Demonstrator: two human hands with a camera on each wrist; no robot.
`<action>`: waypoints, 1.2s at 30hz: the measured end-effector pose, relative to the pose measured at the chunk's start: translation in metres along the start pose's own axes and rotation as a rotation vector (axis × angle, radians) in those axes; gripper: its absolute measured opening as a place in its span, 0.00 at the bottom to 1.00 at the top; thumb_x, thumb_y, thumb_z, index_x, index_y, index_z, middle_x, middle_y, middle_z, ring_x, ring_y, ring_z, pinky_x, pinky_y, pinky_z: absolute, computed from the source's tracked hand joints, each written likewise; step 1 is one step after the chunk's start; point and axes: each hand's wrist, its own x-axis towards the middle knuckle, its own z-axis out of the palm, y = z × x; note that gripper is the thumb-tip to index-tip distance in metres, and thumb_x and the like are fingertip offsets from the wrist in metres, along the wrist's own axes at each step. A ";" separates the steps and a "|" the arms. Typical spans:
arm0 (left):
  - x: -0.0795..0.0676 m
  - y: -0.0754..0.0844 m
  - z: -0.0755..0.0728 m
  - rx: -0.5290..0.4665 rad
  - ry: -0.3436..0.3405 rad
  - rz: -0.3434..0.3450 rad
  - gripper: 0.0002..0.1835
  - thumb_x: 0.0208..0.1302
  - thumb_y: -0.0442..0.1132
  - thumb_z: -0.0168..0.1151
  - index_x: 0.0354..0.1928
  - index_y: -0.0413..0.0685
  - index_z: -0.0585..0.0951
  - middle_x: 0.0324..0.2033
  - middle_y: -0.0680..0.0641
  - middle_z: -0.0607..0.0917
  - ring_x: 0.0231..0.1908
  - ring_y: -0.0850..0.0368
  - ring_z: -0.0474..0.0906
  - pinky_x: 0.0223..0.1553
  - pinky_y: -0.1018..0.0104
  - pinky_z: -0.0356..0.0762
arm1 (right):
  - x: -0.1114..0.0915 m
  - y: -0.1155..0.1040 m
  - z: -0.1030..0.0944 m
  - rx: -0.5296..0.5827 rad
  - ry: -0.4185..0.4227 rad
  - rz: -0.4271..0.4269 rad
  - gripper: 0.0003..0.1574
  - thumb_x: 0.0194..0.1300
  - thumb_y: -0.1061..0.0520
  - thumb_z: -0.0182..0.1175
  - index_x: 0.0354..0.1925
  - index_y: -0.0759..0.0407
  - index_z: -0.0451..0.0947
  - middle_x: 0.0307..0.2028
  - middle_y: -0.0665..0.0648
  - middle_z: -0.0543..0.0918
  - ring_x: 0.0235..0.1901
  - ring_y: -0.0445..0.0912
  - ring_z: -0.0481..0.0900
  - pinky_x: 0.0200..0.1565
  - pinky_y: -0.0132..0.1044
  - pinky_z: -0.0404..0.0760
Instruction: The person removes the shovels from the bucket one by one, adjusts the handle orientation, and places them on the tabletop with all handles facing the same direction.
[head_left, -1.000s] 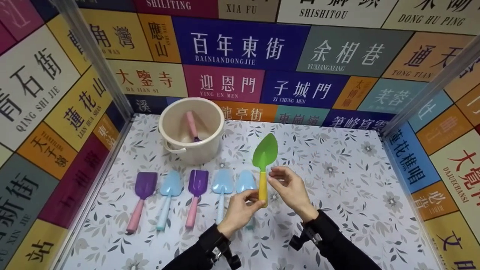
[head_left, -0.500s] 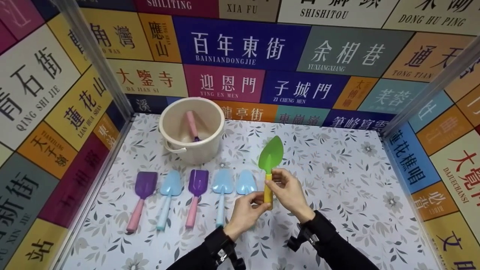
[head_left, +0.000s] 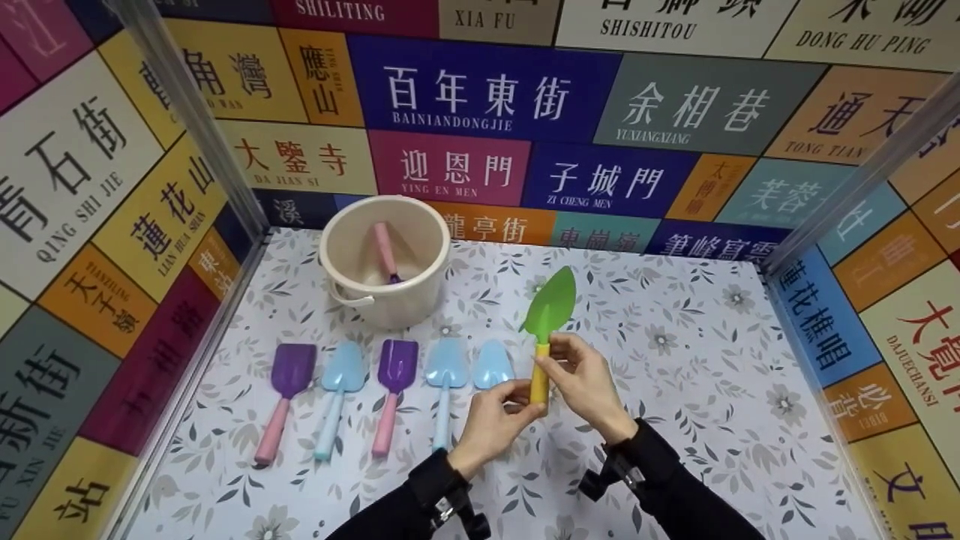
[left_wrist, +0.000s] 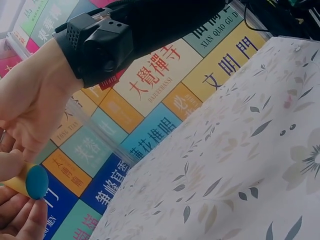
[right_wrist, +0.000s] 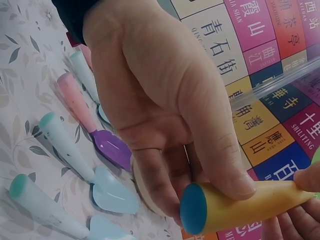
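A toy hand trowel (head_left: 547, 322) with a green leaf-shaped blade and a yellow handle is held up between both hands, blade pointing away. Low on the handle, my left hand (head_left: 491, 421) pinches it with thumb and fingers. My right hand (head_left: 590, 386) pinches the same handle higher up, just under the blade. In the right wrist view the yellow handle (right_wrist: 235, 207) shows its blue end, with the left thumb lying along it. The left wrist view catches the blue handle end (left_wrist: 37, 182) between fingers at the lower left.
Purple shovels with pink handles, such as one shovel (head_left: 396, 367), and light blue trowels, such as one trowel (head_left: 343, 367), lie in a row left of the hands. Behind them stands a cream bucket (head_left: 397, 304) holding a pink-handled tool (head_left: 384, 244). Printed panels enclose the table (head_left: 697, 405).
A second ago only my left hand held the trowel; my right hand has since closed on the upper handle. The trowel has shifted slightly right and its blade leans further right.
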 end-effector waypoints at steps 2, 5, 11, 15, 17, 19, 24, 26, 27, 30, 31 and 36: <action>0.000 0.002 -0.002 0.021 0.003 0.020 0.20 0.67 0.36 0.74 0.55 0.30 0.85 0.43 0.34 0.91 0.45 0.41 0.90 0.49 0.68 0.89 | 0.000 -0.002 -0.002 0.005 -0.001 0.005 0.18 0.71 0.68 0.65 0.57 0.75 0.78 0.48 0.69 0.88 0.46 0.44 0.86 0.51 0.26 0.84; 0.000 0.004 -0.009 0.069 0.015 0.078 0.19 0.68 0.37 0.74 0.55 0.30 0.85 0.45 0.35 0.91 0.45 0.41 0.90 0.50 0.65 0.90 | 0.000 -0.004 -0.007 0.004 0.000 0.016 0.19 0.72 0.68 0.65 0.58 0.74 0.78 0.48 0.68 0.88 0.45 0.42 0.85 0.52 0.26 0.84; 0.007 0.014 -0.045 0.202 0.087 0.225 0.18 0.70 0.37 0.72 0.55 0.31 0.85 0.47 0.35 0.90 0.44 0.43 0.89 0.49 0.60 0.91 | 0.002 -0.001 -0.019 -0.043 0.020 0.060 0.18 0.70 0.67 0.67 0.56 0.73 0.80 0.46 0.67 0.88 0.44 0.43 0.85 0.49 0.25 0.83; 0.019 0.025 -0.078 0.264 0.162 0.310 0.18 0.68 0.35 0.72 0.55 0.31 0.84 0.46 0.34 0.90 0.43 0.42 0.89 0.49 0.56 0.91 | 0.002 0.005 -0.026 -0.085 0.030 0.111 0.17 0.69 0.67 0.68 0.55 0.72 0.81 0.46 0.66 0.89 0.42 0.42 0.85 0.49 0.24 0.83; 0.025 0.031 -0.095 0.300 0.203 0.338 0.18 0.67 0.34 0.73 0.55 0.31 0.84 0.46 0.34 0.90 0.43 0.41 0.89 0.50 0.55 0.91 | 0.001 0.008 -0.030 -0.102 0.031 0.133 0.17 0.69 0.67 0.68 0.55 0.71 0.81 0.46 0.65 0.89 0.42 0.41 0.85 0.49 0.24 0.82; 0.031 0.037 -0.112 0.334 0.239 0.358 0.19 0.67 0.34 0.73 0.55 0.30 0.84 0.46 0.33 0.90 0.43 0.40 0.89 0.50 0.53 0.90 | 0.001 0.011 -0.033 -0.116 0.031 0.150 0.17 0.69 0.66 0.68 0.54 0.71 0.81 0.46 0.65 0.89 0.42 0.41 0.85 0.50 0.25 0.82; 0.038 0.050 -0.146 0.411 0.303 0.397 0.20 0.65 0.33 0.73 0.56 0.30 0.83 0.47 0.33 0.90 0.44 0.38 0.89 0.51 0.49 0.90 | -0.003 0.019 -0.039 -0.135 0.017 0.186 0.19 0.70 0.65 0.68 0.56 0.72 0.80 0.48 0.66 0.88 0.44 0.43 0.84 0.50 0.25 0.81; 0.037 0.052 -0.156 0.423 0.325 0.415 0.20 0.65 0.32 0.74 0.55 0.29 0.83 0.47 0.33 0.90 0.44 0.38 0.89 0.51 0.48 0.90 | -0.005 0.022 -0.041 -0.136 0.014 0.196 0.20 0.70 0.65 0.67 0.57 0.73 0.79 0.49 0.66 0.87 0.45 0.44 0.84 0.49 0.25 0.81; 0.036 0.052 -0.160 0.427 0.335 0.423 0.20 0.64 0.31 0.74 0.55 0.29 0.83 0.47 0.33 0.90 0.44 0.38 0.89 0.50 0.49 0.90 | -0.005 0.023 -0.042 -0.138 0.015 0.200 0.20 0.70 0.65 0.67 0.57 0.73 0.79 0.49 0.66 0.87 0.45 0.45 0.84 0.49 0.25 0.81; 0.030 0.047 -0.171 0.438 0.347 0.426 0.19 0.64 0.30 0.74 0.55 0.28 0.83 0.46 0.32 0.90 0.43 0.37 0.89 0.50 0.49 0.90 | -0.008 0.029 -0.044 -0.153 0.021 0.210 0.19 0.69 0.66 0.67 0.56 0.72 0.80 0.48 0.66 0.87 0.45 0.45 0.85 0.48 0.24 0.82; 0.028 0.045 -0.174 0.442 0.346 0.422 0.20 0.63 0.29 0.74 0.55 0.28 0.83 0.46 0.32 0.90 0.43 0.37 0.89 0.50 0.49 0.90 | -0.008 0.031 -0.045 -0.158 0.024 0.213 0.18 0.69 0.66 0.68 0.55 0.72 0.80 0.48 0.66 0.87 0.44 0.45 0.85 0.47 0.24 0.82; 0.010 0.030 -0.186 0.486 0.329 0.374 0.20 0.62 0.30 0.75 0.54 0.28 0.83 0.45 0.33 0.90 0.42 0.38 0.89 0.48 0.47 0.90 | -0.012 0.043 -0.047 -0.185 0.026 0.236 0.18 0.70 0.64 0.68 0.55 0.72 0.80 0.46 0.65 0.88 0.40 0.43 0.83 0.38 0.27 0.83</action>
